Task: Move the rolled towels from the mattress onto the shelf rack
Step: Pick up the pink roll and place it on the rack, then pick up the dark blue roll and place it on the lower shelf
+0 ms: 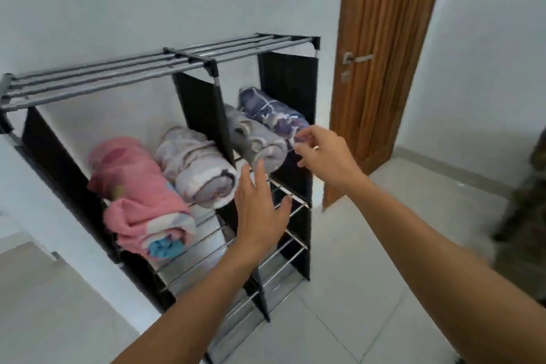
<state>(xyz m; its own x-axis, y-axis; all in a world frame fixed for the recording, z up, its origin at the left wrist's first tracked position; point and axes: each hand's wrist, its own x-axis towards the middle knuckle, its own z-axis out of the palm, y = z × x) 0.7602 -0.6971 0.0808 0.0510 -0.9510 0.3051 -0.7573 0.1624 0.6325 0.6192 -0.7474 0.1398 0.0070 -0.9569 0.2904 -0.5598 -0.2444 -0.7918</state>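
Observation:
A black shelf rack (189,60) with metal bars stands against the wall. Its upper shelf holds several rolled towels: a pink one (136,186) and a pale floral one (198,165) in the left bay, a grey one (254,139) and a purple one (271,112) in the right bay. My left hand (260,210) hovers open just in front of the grey towel, fingers spread. My right hand (322,151) pinches the front end of the purple towel with its fingertips. The mattress is out of view.
The rack's lower shelves (283,248) are bare metal bars. A wooden door (381,53) stands ajar right of the rack. White tiled floor (354,289) spreads in front. A dark blurred shape (529,210) sits at the right edge.

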